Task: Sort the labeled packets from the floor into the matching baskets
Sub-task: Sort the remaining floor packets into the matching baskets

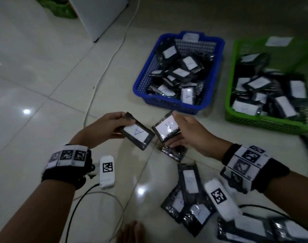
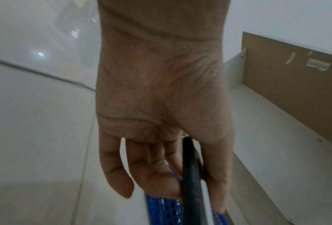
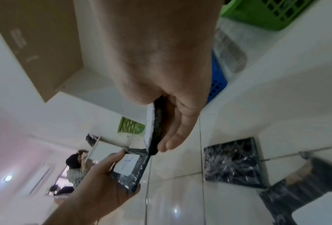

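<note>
My left hand [image 1: 106, 126] grips a black packet [image 1: 137, 133] whose white label reads "A"; in the left wrist view that packet [image 2: 192, 179] shows edge-on between fingers and thumb. My right hand [image 1: 186, 132] pinches a second labeled black packet [image 1: 166, 127], seen edge-on in the right wrist view [image 3: 156, 129]. Both are held above the tiled floor, just in front of the blue basket [image 1: 218, 55], which holds several packets. The green basket [image 1: 269, 123] at the right also holds several packets. More packets [image 1: 190, 183] lie on the floor by my right wrist.
One unlabeled-side packet [image 1: 174, 152] lies on the floor under my right hand. A white cable [image 1: 104, 71] runs across the tiles toward a white cabinet [image 1: 97, 16]. A second green basket [image 1: 56, 6] stands at the far left. A bare foot [image 1: 132, 232] is at the bottom edge.
</note>
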